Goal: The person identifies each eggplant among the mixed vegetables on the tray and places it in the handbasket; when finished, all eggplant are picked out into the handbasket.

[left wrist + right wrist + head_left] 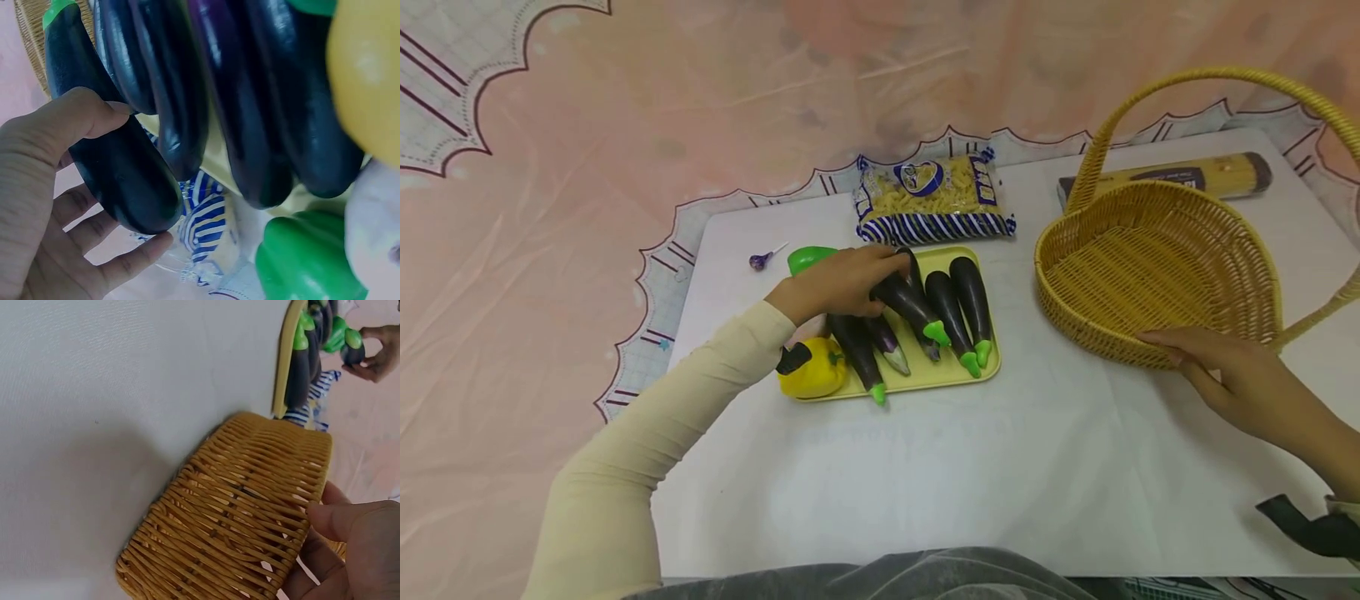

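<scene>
My left hand (838, 283) grips a dark eggplant (902, 300) with a green stem, held above a yellow tray (917, 381). In the left wrist view, the thumb lies across this eggplant (119, 156) and the fingers are behind it. Several other eggplants (972, 300) lie side by side on the tray. A yellow bell pepper (815, 373) sits at its near left corner and a green bell pepper (807, 258) at its far left, partly hidden. My right hand (1232, 375) pinches the near rim of a heart-shaped wicker basket (1135, 267), thumb outside.
Behind the tray lies a bag of pasta (928, 200) with blue stripes. A packet of spaghetti (1210, 177) rests behind the basket, whose tall handle (1217, 73) arches over it. To the left of the tray is a small lollipop (760, 262). A white cloth covers the table (925, 475).
</scene>
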`<state>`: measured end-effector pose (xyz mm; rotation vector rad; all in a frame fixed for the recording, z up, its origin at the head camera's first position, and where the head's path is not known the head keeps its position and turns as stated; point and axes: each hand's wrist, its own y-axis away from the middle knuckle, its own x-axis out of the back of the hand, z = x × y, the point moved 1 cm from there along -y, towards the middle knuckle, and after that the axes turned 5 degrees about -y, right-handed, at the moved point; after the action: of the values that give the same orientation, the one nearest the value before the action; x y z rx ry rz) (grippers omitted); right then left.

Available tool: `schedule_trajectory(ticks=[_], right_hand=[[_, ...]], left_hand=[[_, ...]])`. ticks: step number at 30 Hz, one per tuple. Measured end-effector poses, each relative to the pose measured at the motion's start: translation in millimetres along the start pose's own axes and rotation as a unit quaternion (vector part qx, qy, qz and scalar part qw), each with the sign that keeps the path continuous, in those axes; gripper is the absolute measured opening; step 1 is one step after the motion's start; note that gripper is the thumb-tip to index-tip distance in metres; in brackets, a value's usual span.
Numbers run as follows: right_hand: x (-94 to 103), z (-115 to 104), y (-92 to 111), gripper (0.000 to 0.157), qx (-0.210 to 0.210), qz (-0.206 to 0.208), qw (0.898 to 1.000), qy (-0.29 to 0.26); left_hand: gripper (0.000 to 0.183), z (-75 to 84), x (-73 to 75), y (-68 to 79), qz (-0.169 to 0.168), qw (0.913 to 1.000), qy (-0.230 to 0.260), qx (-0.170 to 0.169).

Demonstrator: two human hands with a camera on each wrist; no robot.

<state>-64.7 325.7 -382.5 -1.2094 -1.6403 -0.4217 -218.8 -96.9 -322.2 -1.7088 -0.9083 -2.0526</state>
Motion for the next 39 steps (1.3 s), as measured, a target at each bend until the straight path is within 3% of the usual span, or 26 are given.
schedule_trajectory(ticks=[6,18,29,39], right_hand=[[4.3,-3.8,2.8,0.05,-0.019,-0.006,1.0,-0.001],[5.7,-5.4,5.6,0.054,-0.016,0.016,1.0,0.02],[1.3,-3.7,2.2,0.06,0.014,0.022,1.0,-0.004],[3.4,-4.1,6.0,0.06,0.002,0.032,0.999,0.003]], left_hand=[[0.062,3.8,6.8,-4.6,-0.013,0.9999,0.0,0.004],[0.052,11.8,31.2,-26.8,0.003,0.9998,-0.011,-0.019],[0.054,21.1,35.2,-28.3,-0.002,0.9998,-0.02,-0.006],[0.062,26.9,46.4,-50.3,0.018,0.9988,-0.038,-0.027]])
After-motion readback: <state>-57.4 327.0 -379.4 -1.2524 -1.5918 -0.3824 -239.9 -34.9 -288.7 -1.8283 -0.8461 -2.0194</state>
